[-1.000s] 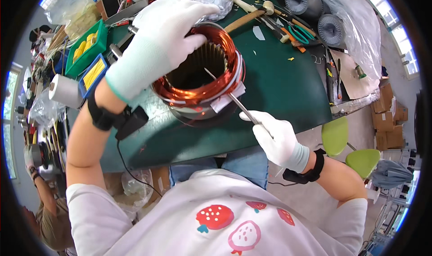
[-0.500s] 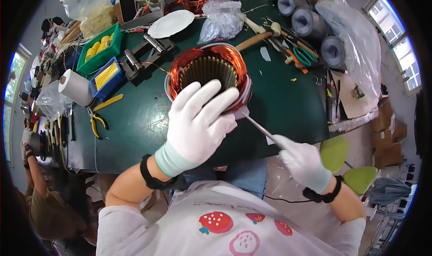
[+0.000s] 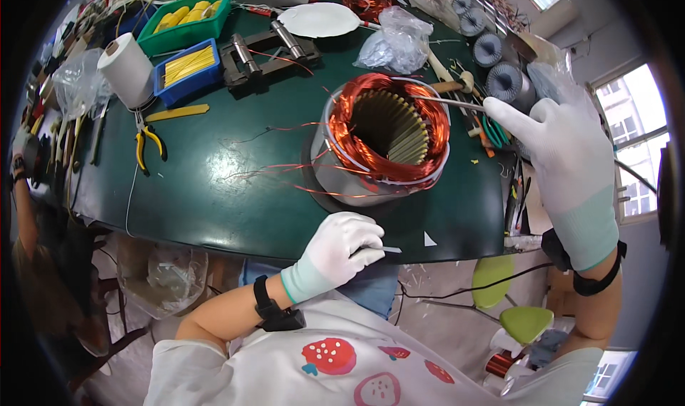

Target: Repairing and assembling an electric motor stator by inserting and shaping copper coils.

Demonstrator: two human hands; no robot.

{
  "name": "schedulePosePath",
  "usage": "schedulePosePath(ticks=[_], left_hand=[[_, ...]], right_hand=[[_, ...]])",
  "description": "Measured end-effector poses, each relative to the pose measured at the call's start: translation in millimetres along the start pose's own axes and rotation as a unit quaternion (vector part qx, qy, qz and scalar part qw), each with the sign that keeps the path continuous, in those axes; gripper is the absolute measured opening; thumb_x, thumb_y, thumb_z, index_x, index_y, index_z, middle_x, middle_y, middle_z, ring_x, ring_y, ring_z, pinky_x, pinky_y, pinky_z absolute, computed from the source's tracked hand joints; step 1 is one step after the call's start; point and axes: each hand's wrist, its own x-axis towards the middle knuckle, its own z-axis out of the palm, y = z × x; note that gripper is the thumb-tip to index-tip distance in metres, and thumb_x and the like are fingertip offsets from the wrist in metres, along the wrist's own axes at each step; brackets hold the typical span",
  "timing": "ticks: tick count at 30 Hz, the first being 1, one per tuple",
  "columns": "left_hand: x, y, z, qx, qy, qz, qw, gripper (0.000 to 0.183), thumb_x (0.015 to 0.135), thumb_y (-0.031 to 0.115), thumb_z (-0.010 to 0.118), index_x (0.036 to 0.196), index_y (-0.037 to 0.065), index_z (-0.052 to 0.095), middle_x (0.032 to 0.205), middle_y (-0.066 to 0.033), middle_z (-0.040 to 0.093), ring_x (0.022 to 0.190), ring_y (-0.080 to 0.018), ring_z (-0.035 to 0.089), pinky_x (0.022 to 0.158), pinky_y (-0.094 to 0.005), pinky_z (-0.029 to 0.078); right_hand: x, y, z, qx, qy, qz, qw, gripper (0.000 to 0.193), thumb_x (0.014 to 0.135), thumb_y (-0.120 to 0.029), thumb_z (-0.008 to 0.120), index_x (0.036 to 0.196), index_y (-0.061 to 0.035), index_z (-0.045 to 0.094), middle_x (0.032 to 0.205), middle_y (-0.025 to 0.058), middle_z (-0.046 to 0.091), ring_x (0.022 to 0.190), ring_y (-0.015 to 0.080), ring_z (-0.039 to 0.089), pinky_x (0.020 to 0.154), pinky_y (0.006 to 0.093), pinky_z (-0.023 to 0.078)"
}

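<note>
A motor stator [image 3: 335, 174] with red-brown copper windings [image 3: 399, 169] stands on the table, its slotted bore facing up. Loose copper wire ends trail from its left side. My right hand [image 3: 564, 153], in a white glove, grips a slim metal tool [image 3: 460, 104] to the right of the stator. The tool's thin end reaches over the far part of the windings; its exact kind is unclear. Near the table's front edge, my gloved left hand [image 3: 341, 249] is closed in a pinch, apart from the stator. A small pale strip [image 3: 391, 250] sticks out between its fingers.
On the left are a blue tray [image 3: 158, 86] of yellow sticks, a green tray [image 3: 148, 43], a white thread spool [image 3: 125, 70] and yellow-handled pliers [image 3: 150, 148]. A metal fixture [image 3: 235, 70], white plate [image 3: 319, 21] and plastic bag [image 3: 399, 38] lie behind. Wire spools [image 3: 506, 83] stand right.
My left hand has drawn back from the stator's front rim toward the table edge. My right hand has risen to the right, bringing the tool over the windings. The whole view has shifted.
</note>
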Motion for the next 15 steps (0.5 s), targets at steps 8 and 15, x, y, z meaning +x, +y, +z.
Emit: schedulePosePath(ticks=[8, 15], left_hand=[[-1.4, 2.6, -5.2, -0.034, -0.021, -0.016, 0.999, 0.013, 0.08, 0.015, 0.078, 0.086, 0.007, 0.069, 0.101, -0.0069, 0.072, 0.097, -0.0303, 0.068, 0.091, -0.0418, 0.051], [1.7, -9.4, -2.2, -0.081, 0.001, 0.019, 0.997, 0.014, 0.081, 0.018, 0.077, 0.082, 0.008, 0.068, 0.093, -0.0071, 0.071, 0.09, -0.0312, 0.068, 0.08, -0.0431, 0.053]], right_hand=[[30.7, -11.4, -6.6, -0.063, 0.01, -0.075, 0.995, 0.036, 0.084, -0.014, 0.066, 0.118, -0.0233, 0.074, 0.08, 0.0041, 0.057, 0.076, 0.0219, 0.063, 0.063, 0.0365, 0.05], [41.3, 0.0, -2.9, -0.03, 0.004, -0.076, 0.997, 0.036, 0.083, -0.012, 0.064, 0.116, -0.0217, 0.074, 0.079, 0.0055, 0.056, 0.075, 0.0234, 0.061, 0.063, 0.0386, 0.047]])
